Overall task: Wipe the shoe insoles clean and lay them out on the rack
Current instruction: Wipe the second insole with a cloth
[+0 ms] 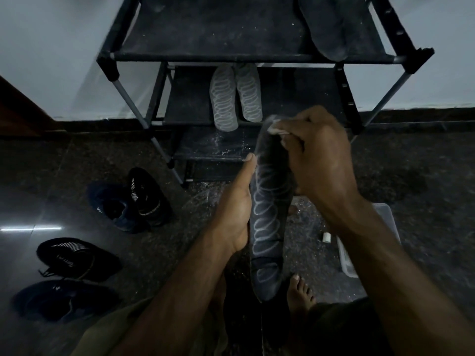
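My left hand (237, 209) holds a dark insole (268, 217) with a pale loop pattern by its left edge, long axis pointing away from me. My right hand (316, 152) grips a small white wipe (276, 128) and presses it against the insole's far end. Two pale looped insoles (235, 97) lie side by side on the second shelf of the black shoe rack (231, 57). A dark insole (326, 29) lies on the right of the top shelf.
Two pairs of dark shoes (133, 199) (74, 278) stand on the glossy dark floor to the left. A clear plastic container (370, 240) sits on the floor at right, under my right forearm. My bare foot (300, 294) shows below the insole. A white wall backs the rack.
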A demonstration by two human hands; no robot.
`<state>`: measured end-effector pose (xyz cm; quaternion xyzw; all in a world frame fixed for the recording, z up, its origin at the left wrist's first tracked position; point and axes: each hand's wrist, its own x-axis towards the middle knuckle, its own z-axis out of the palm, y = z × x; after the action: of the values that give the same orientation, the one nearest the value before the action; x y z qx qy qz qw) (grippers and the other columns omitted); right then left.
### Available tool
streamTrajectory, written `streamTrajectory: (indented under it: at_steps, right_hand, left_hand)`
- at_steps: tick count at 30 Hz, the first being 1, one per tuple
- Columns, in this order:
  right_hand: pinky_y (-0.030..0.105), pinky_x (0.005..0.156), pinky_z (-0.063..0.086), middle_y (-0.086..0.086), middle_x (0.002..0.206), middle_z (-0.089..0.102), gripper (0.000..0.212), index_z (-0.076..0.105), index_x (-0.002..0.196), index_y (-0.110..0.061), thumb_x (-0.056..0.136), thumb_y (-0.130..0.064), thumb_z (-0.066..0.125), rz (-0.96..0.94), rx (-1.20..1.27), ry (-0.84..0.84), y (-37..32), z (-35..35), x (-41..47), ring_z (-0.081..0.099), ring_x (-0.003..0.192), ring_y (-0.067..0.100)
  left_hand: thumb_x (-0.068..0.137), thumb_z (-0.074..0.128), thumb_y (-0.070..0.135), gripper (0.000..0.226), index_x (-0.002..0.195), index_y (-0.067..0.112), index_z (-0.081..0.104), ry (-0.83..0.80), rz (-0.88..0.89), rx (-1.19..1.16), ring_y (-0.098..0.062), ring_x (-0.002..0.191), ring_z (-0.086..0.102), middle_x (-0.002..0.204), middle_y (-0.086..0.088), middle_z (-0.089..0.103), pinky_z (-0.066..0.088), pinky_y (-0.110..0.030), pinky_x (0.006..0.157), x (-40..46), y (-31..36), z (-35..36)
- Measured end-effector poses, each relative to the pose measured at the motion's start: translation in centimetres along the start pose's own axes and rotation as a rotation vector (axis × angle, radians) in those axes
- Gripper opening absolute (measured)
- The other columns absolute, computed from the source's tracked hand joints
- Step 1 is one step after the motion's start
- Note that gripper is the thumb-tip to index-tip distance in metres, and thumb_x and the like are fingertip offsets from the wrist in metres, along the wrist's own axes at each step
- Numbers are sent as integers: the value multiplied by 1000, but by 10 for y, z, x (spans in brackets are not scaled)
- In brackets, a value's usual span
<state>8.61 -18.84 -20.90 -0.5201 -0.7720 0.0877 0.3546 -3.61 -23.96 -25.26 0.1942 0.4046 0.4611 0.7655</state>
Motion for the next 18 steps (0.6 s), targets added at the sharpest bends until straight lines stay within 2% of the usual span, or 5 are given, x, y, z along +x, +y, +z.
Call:
streamTrajectory:
  at_steps: [3, 5, 11, 14, 18]
  right_hand:
    - [16, 72, 48, 5, 95, 58, 18, 73, 105, -7, 93, -8, 60, 85, 24, 23, 7, -3, 3, 56, 82, 13]
    - [6, 69, 42, -4, 90, 53, 18, 72, 101, -2, 94, -13, 60, 124, 126, 5, 3, -1, 4, 50, 77, 0]
    - [15, 75, 47, 2, 95, 58, 18, 74, 104, -10, 92, -12, 61, -14, 107, -70, -7, -1, 0, 56, 89, 16]
    - [11, 71, 45, 7, 97, 59, 18, 73, 106, -9, 93, -8, 60, 73, 20, -2, 6, -6, 3, 57, 85, 17]
    - [14, 72, 47, 10, 97, 61, 19, 72, 107, -5, 93, -9, 61, 47, 45, 12, 4, -1, 3, 56, 85, 15]
  left_hand:
    - [100, 37, 53, 53, 114, 11, 67, -33, -16, 19, -22, 76, 65, 91, -9, 70, 52, -38, 74, 0, -2, 2]
    - [100, 36, 52, 55, 123, 10, 62, -40, -20, -10, -23, 82, 66, 99, -10, 70, 54, -38, 73, -1, -1, 4]
    - [100, 37, 51, 56, 136, 10, 54, -8, 7, -19, -31, 112, 61, 131, -16, 61, 55, -42, 85, -3, 4, 3]
    - [98, 40, 52, 55, 124, 11, 64, -23, 19, 81, -30, 106, 63, 121, -16, 65, 48, -45, 94, -2, 1, 2]
    - [91, 42, 52, 50, 114, 16, 69, -40, 42, 119, -19, 88, 68, 102, -8, 72, 51, -39, 85, -3, 0, 5]
